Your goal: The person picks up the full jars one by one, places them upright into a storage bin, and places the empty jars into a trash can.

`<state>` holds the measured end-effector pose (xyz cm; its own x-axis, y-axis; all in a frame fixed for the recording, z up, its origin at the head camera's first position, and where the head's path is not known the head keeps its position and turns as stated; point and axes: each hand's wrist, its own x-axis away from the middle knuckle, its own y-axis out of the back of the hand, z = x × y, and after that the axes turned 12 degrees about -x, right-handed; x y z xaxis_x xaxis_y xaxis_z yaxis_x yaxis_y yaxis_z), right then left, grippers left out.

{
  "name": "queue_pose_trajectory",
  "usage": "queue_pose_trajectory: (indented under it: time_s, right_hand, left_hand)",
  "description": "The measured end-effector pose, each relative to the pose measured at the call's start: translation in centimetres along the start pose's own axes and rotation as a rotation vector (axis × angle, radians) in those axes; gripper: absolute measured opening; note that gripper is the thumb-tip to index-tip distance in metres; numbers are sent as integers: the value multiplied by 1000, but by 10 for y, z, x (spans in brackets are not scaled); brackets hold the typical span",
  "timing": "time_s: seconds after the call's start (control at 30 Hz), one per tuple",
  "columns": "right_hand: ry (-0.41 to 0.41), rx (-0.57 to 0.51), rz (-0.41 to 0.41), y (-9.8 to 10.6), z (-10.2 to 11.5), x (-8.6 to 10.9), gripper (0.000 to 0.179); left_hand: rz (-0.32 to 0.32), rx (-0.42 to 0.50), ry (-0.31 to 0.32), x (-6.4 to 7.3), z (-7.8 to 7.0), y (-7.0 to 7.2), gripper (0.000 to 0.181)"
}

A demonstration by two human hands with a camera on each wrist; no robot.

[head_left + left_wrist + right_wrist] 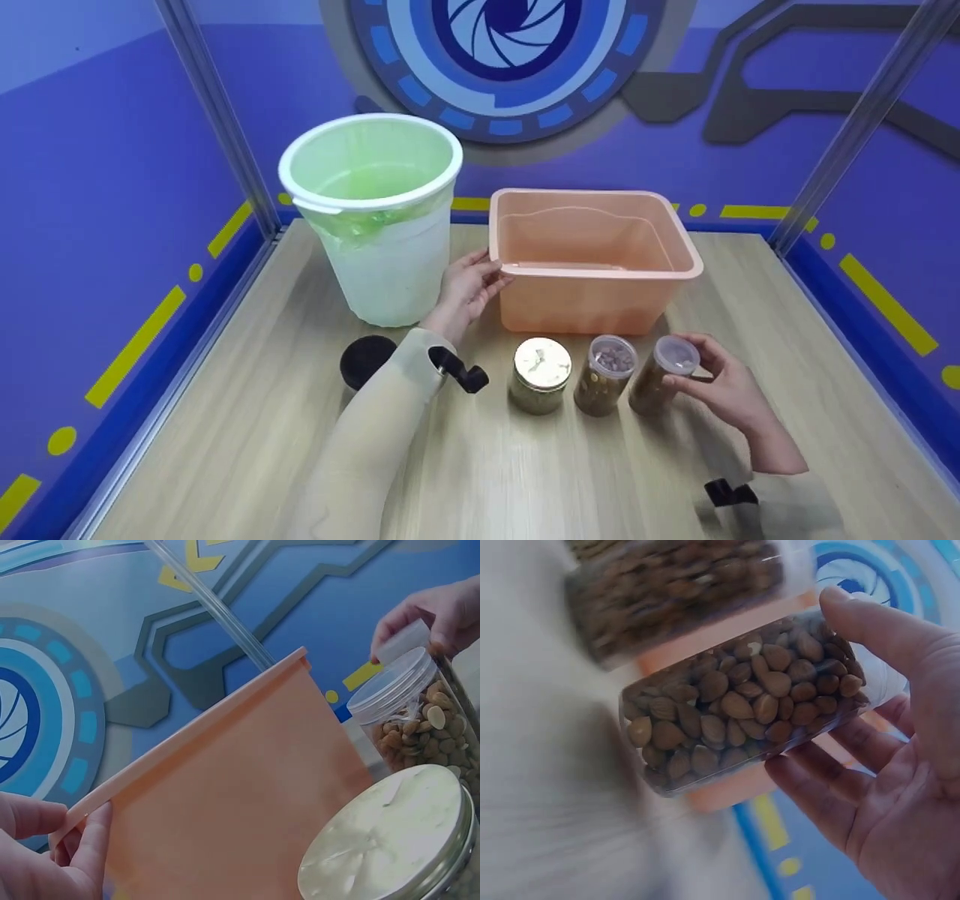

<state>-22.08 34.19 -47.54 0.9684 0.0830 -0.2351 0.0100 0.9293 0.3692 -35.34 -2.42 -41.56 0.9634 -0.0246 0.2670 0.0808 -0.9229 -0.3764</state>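
My left hand (465,289) pinches the left front corner of the rim of an orange plastic bin (585,304); the thumb and fingers show on that rim in the left wrist view. On the right, my right hand (724,384) grips a clear jar of almonds (735,701) near its translucent lid, the thumb on one side and fingers on the other. Whether its base touches the table I cannot tell. Just left of it stands a second clear jar of nuts (600,388). Further left is a jar with a silver lid (541,365).
Behind my left forearm a black round lid (366,361) is partly hidden. A tall white bin (386,270) with a green liner stands at the back left, beside the orange bin. Blue printed walls with metal corner posts enclose the wooden table (247,420).
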Motion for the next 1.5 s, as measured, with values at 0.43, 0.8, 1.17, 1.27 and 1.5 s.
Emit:
queue_pose_trajectory:
  time_s: [0.43,0.8,1.17,1.27,1.5]
  right_hand:
    - [283,-78,-56,17,127,-66,55]
    - [96,-278,-3,-42,152,-173,58]
    - [-121,-3,210,-121,115,-230,72]
    - [-140,125,280,-136,107,-233,71]
    - [-133,316,401,-153,98,-236,57]
  left_hand:
    - [-15,12,-13,-2,0,2,55]
    - [-7,15,-32,-3,3,3,54]
    - [-1,15,-32,-3,2,0,56]
    - [2,16,-31,-2,2,-1,55]
    - [-5,19,-25,-3,1,-1,55]
